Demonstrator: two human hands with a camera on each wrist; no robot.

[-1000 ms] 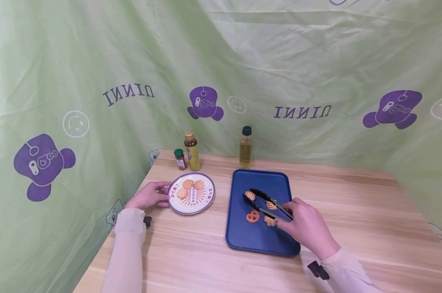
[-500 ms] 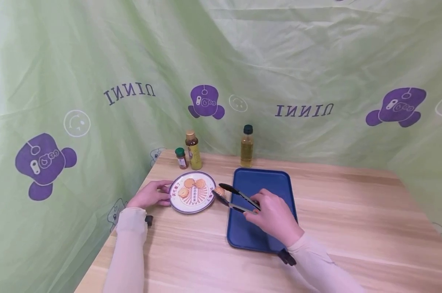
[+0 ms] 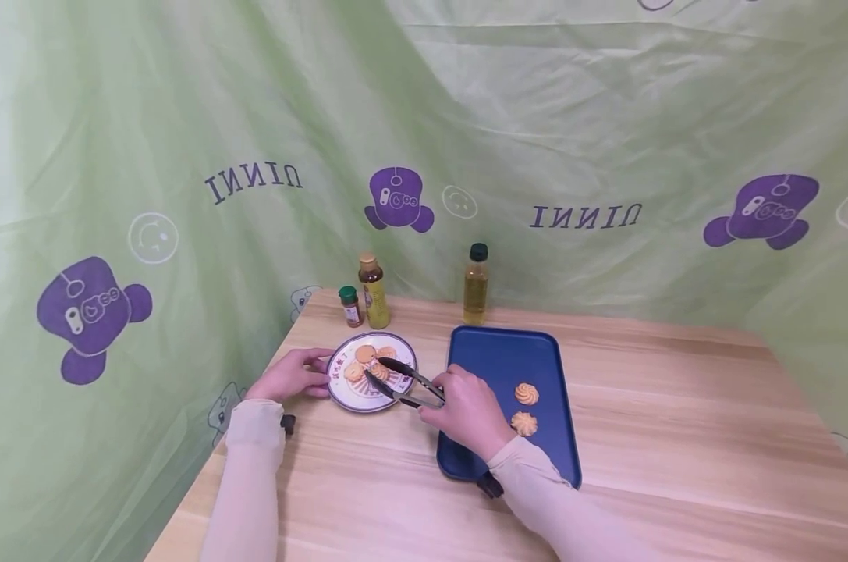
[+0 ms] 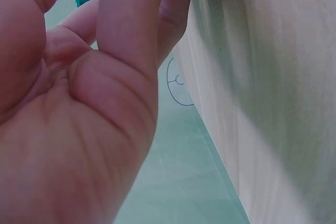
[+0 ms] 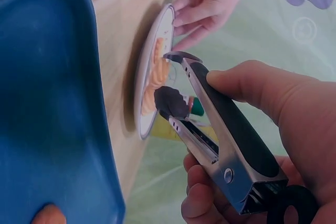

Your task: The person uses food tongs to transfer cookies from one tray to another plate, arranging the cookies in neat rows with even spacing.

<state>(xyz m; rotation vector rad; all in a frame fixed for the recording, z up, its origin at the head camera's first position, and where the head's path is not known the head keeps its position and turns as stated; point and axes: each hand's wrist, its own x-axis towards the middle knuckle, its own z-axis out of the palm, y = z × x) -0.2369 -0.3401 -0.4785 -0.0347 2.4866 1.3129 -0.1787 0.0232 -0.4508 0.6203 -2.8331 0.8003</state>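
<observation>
My right hand (image 3: 469, 414) grips a pair of tongs (image 5: 233, 124) with black tips and grips over metal arms. The tips are spread over a white patterned plate (image 3: 356, 400), one on each side of a swirled cookie (image 3: 377, 373). Several other golden cookies (image 3: 365, 354) lie close by on that plate. At the plate's left rim, my left hand (image 3: 290, 375) holds the edge between thumb and fingers. Two cookies (image 3: 526, 393) rest on a blue tray (image 3: 501, 351), which my right hand and forearm partly cover.
Behind the plate stand a small green-capped spice jar (image 3: 350, 306) and a yellow-labelled bottle (image 3: 375, 295). An oil bottle (image 3: 476, 286) with a dark cap is at the tray's far edge. A green printed curtain (image 3: 311, 117) hangs behind the wooden table (image 3: 676, 406).
My right hand has moved left with the tongs, from over the tray to over the plate. A swirled cookie has travelled with them onto the plate. My left hand has stayed at the rim.
</observation>
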